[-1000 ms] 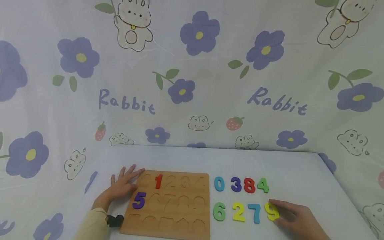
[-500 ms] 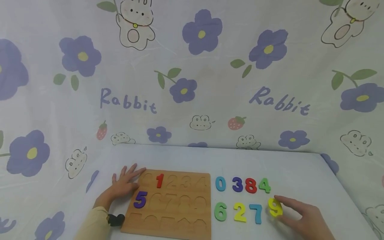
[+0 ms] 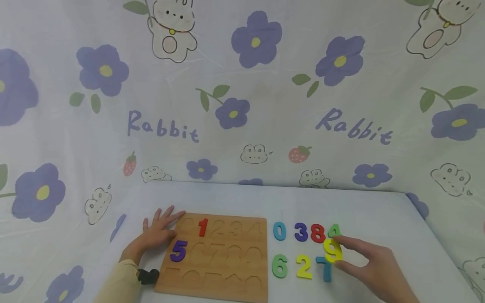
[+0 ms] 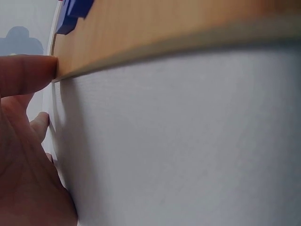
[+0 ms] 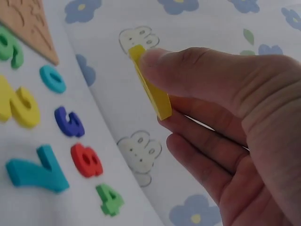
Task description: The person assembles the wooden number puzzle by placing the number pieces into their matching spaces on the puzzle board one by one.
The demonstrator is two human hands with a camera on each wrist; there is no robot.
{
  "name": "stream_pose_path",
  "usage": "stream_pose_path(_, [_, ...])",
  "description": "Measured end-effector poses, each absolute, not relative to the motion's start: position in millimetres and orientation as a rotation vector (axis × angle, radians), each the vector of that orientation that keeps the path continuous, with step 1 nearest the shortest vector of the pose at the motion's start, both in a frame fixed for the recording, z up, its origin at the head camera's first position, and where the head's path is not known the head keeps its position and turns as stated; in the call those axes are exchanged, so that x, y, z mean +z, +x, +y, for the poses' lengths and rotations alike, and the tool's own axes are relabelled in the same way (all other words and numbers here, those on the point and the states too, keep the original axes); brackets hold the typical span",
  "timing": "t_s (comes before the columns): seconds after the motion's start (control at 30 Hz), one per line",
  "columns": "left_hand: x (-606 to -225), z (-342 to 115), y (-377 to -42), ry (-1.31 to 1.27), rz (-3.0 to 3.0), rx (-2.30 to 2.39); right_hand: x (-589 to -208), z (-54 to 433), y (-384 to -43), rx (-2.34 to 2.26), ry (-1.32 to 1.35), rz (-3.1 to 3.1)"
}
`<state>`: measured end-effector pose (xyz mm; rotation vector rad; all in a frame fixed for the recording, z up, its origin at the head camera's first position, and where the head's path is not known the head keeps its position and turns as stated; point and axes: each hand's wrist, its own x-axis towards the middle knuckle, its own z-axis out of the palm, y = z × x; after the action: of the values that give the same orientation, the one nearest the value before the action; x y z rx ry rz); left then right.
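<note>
Between thumb and fingers my right hand (image 3: pixel 373 263) pinches a yellow number 9 (image 3: pixel 333 251), raised above the table. In the head view the 9 overlaps the green 4 (image 3: pixel 334 230) and the blue 7 (image 3: pixel 326 271); the right wrist view shows it edge-on. My left hand (image 3: pixel 157 233) rests at the left edge of the wooden number board (image 3: pixel 212 290), fingers spread and straight, thumb touching the edge. A red 1 (image 3: pixel 203 227) lies in the board's top row. The purple 5 (image 3: pixel 178 251) sits at the left of its middle row.
Right of the board, a blue 0 (image 3: pixel 279 231), purple 3 (image 3: pixel 301 232) and red 8 (image 3: pixel 317 233) lie in the back row. A green 6 (image 3: pixel 279 266) and yellow 2 (image 3: pixel 304 267) lie in front. Behind the white table (image 3: pixel 227 198) hangs a patterned cloth (image 3: pixel 265 84).
My right hand has picked the yellow 9 up from the end of the front row and carried it left, over the 7 and 4. The left hand stays at the board's edge.
</note>
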<state>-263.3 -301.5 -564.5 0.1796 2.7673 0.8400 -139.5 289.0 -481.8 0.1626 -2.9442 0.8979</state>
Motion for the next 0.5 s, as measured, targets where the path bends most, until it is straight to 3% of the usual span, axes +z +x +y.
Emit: stream_pose_path(0.5, [-563,-299,-262,0.171,2.759,0.857,-462,222,-153,1.061,0.342,-2.804])
